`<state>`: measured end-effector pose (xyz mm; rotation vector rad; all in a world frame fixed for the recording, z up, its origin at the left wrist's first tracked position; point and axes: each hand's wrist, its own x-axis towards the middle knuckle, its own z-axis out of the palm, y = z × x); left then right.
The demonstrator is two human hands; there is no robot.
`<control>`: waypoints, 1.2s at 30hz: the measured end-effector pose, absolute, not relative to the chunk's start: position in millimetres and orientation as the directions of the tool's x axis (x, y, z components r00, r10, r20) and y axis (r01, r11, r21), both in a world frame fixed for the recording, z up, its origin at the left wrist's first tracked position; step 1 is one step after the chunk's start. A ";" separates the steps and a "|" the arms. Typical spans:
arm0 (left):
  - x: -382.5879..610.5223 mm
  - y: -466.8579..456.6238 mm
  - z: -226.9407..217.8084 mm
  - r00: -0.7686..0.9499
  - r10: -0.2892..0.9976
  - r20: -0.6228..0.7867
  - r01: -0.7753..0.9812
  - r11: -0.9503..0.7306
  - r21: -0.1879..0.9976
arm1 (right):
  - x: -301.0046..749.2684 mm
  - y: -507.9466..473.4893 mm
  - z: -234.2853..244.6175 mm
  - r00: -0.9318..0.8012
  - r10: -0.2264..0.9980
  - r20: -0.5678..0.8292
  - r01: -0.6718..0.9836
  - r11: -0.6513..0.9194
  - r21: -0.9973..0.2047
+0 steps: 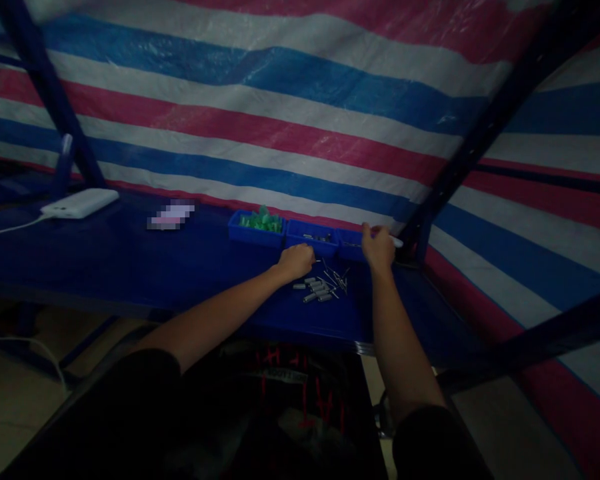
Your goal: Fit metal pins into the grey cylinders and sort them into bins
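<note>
My left hand (296,259) rests in a loose fist on the dark blue table (130,267), just left of a small heap of grey metal cylinders and thin pins (323,285). What its fingers hold, if anything, is hidden. My right hand (378,247) is closed at the right-hand blue tray (351,245), pinching a small white stick-like piece (396,242). Three blue trays stand in a row at the table's back: the left tray (255,233) holds green plastic parts (261,221), the middle tray (313,238) holds small metal bits.
A white power bank (80,203) with a cable lies at the far left, a small pale object (171,216) beside it. A striped red, white and blue tarp (300,120) hangs behind. Dark blue frame posts (480,140) rise at the right and left.
</note>
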<state>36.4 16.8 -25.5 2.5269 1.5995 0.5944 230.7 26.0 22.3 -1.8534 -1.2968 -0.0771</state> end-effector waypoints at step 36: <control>20.4 0.1 -13.5 0.328 0.921 0.210 0.898 -0.373 0.233 | 174.8 29.2 3.7 -0.263 0.862 0.433 0.768 0.459 -0.447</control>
